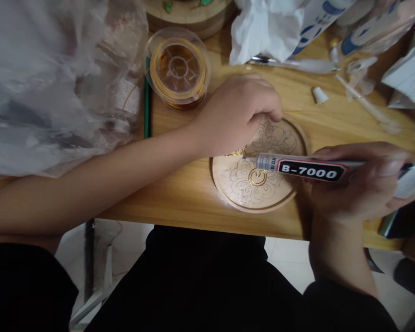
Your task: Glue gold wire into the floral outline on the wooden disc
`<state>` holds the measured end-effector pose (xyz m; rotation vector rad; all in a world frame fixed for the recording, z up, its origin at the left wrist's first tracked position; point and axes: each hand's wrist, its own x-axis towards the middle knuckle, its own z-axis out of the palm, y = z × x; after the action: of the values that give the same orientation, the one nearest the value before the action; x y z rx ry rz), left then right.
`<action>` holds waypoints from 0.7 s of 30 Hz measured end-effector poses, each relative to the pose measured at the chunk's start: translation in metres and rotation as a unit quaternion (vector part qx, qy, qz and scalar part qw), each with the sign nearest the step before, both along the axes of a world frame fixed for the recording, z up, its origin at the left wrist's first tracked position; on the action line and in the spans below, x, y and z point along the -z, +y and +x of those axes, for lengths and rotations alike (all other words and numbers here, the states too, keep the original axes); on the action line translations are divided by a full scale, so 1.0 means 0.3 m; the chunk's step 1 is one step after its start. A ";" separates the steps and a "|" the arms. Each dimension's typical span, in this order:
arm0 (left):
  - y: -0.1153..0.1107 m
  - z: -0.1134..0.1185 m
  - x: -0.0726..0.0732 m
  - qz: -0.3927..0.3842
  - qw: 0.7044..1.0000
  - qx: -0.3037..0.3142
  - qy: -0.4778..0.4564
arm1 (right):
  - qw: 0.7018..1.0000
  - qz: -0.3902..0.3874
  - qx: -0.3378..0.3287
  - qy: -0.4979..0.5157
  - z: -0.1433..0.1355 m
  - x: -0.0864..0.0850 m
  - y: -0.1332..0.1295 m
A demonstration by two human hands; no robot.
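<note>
My right hand (363,180) is wrapped round a glue tube (306,170) labelled B-7000. Its thin nozzle points left, over a round wooden disc (266,203) with a raised rim. Drawn flower outlines cover the disc, and gold wire (257,176) forms a ring with a small curl inside it. More gold wire (240,152) lies by the nozzle tip, partly under my left hand (244,110). That hand rests curled over the disc's upper left side. Its thumb and most fingertips are hidden, so anything in its grasp cannot be made out.
A spool of gold wire (178,69) stands behind my left forearm, beside a green stick (147,101). Plastic bags (55,87) fill the left. At the back are crumpled tissue (266,32), a pen (297,64) and a small white cap (320,95). The wooden table (180,203) ends near my lap.
</note>
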<state>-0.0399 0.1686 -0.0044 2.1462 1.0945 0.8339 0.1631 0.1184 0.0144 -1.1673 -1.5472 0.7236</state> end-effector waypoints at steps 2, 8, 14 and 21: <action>0.001 0.001 -0.001 -0.003 1.000 -0.002 0.006 | 1.000 0.016 0.008 0.007 0.004 0.003 -0.001; 0.004 -0.001 0.006 0.007 1.000 0.004 -0.009 | 0.998 0.009 -0.005 0.056 0.007 0.014 0.002; 0.002 -0.005 0.012 0.022 1.000 0.009 -0.012 | 1.000 0.027 -0.006 -0.002 0.007 0.005 -0.001; 0.003 -0.007 0.021 0.035 0.999 0.013 -0.030 | 1.000 0.021 -0.020 0.006 0.013 0.004 -0.004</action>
<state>-0.0420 0.1695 -0.0107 2.1732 1.0190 0.9314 0.1669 0.1173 0.0131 -1.1020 -1.5723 0.7208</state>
